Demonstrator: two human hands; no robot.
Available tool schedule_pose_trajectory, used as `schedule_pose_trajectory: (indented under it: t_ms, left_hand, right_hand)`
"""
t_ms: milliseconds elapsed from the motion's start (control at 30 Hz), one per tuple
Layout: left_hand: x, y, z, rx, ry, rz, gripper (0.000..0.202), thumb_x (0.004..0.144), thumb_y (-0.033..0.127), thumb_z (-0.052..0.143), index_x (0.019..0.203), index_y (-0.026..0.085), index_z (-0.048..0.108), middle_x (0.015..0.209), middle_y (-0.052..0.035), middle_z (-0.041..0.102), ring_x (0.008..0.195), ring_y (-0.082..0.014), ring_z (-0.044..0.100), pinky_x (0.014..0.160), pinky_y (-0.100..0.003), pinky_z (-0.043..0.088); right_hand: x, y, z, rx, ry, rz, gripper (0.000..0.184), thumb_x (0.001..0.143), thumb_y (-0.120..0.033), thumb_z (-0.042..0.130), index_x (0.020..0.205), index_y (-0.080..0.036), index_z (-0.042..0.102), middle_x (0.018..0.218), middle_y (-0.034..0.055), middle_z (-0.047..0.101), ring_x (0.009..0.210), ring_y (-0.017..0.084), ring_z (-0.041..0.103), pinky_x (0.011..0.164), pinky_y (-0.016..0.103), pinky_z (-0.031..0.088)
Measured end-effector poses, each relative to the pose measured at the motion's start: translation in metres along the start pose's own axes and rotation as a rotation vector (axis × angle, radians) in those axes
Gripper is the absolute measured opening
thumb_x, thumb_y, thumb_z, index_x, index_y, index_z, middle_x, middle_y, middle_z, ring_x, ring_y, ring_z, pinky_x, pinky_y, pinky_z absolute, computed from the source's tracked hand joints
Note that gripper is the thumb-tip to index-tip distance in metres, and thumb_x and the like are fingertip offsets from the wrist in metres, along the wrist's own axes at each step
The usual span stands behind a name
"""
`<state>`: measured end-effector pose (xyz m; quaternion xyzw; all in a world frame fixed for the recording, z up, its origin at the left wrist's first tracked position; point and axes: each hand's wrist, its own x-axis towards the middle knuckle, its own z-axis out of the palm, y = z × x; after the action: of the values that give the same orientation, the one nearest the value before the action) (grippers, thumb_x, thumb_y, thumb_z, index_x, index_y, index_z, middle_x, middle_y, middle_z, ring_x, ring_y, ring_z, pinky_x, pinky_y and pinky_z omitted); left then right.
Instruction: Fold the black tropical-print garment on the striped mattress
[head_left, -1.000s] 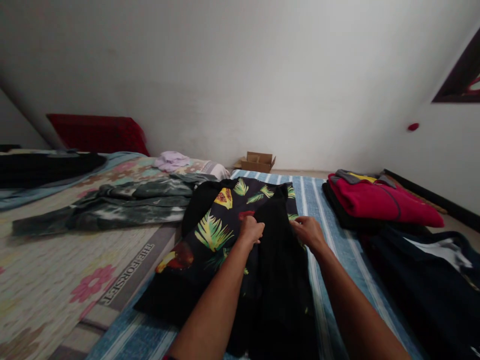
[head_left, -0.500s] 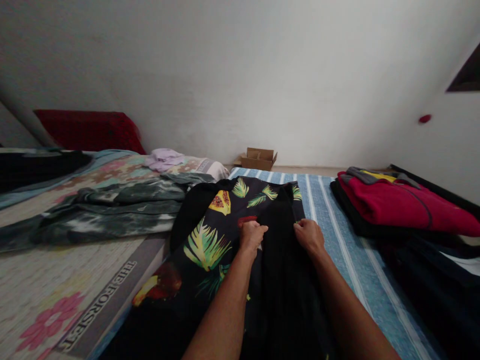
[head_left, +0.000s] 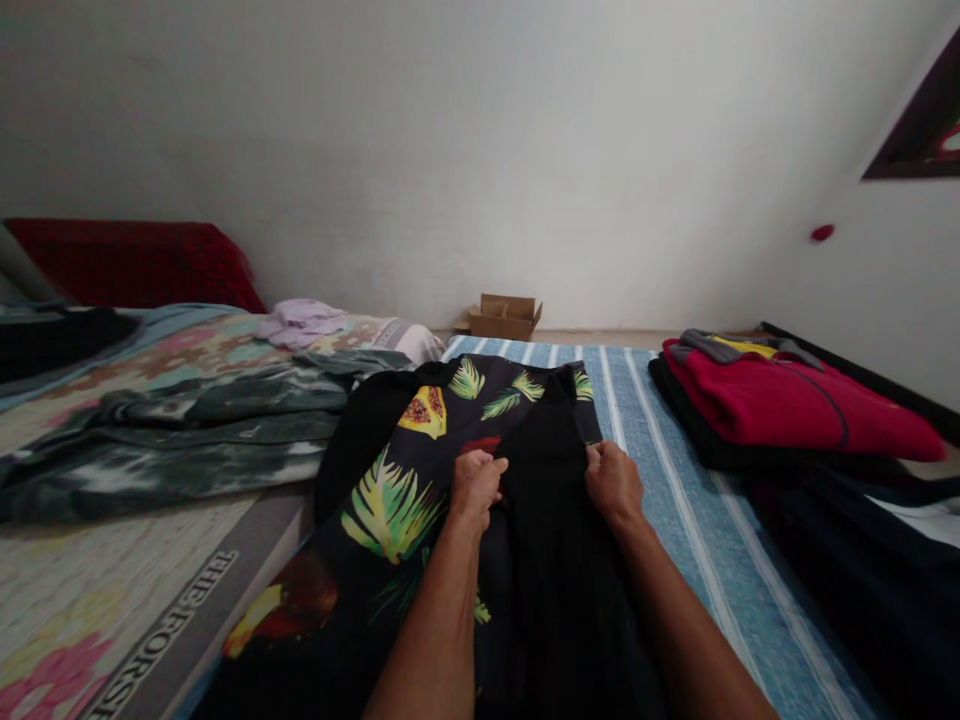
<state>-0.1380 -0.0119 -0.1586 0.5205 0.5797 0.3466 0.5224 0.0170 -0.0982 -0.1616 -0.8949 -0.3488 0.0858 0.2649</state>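
A black shirt (head_left: 390,500) with a print of green leaves and cut papaya lies spread out in front of me. A plain black panel of it, probably a sleeve, runs lengthwise between my hands over the print. My left hand (head_left: 474,485) is closed on the left edge of this panel, fingers pinched. At the shirt's right edge, my right hand (head_left: 613,483) grips the cloth with thumb and fingers together. Plain black cloth also bulges along the shirt's left side. The part nearest me is dark and partly covered by my forearms.
Under the shirt is a blue striped bedsheet (head_left: 675,500). Folded clothes with a magenta jacket (head_left: 772,395) are stacked at right, dark clothes nearer. To the left, grey-green tie-dye clothing (head_left: 217,430) and a lilac cloth (head_left: 300,322) lie on a floral mattress. A cardboard box (head_left: 504,318) stands by the wall.
My left hand has moved slightly left with the panel's edge, and the black panel between my hands looks wider and flatter. My right hand keeps its hold. The view has turned a little right.
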Motion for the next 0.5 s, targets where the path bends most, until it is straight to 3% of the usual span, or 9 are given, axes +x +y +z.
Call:
schedule_pose_trajectory:
  t_ms: [233, 500]
  left_hand:
    - [0.0005, 0.0004, -0.0025, -0.042, -0.021, 0.0, 0.017, 0.062, 0.019, 0.066, 0.059, 0.016, 0.049, 0.045, 0.0071, 0.044, 0.038, -0.0055, 0.041, 0.035, -0.015, 0.03]
    - [0.0, 0.0013, -0.0003, -0.095, -0.078, -0.072, 0.026, 0.053, 0.021, 0.074, 0.075, 0.013, 0.062, 0.056, 0.0019, 0.057, 0.043, -0.0066, 0.047, 0.037, -0.016, 0.032]
  right_hand:
    - [-0.0005, 0.0026, -0.0031, -0.061, 0.01, -0.01, 0.029, 0.092, -0.033, 0.035, 0.091, -0.019, 0.06, 0.086, 0.0089, 0.066, 0.085, 0.022, 0.062, 0.062, 0.028, 0.037]
    - [0.0042, 0.0026, -0.0023, -0.045, -0.045, -0.035, 0.028, 0.091, -0.035, 0.038, 0.085, -0.021, 0.061, 0.086, 0.0064, 0.067, 0.085, 0.02, 0.061, 0.058, 0.026, 0.033]
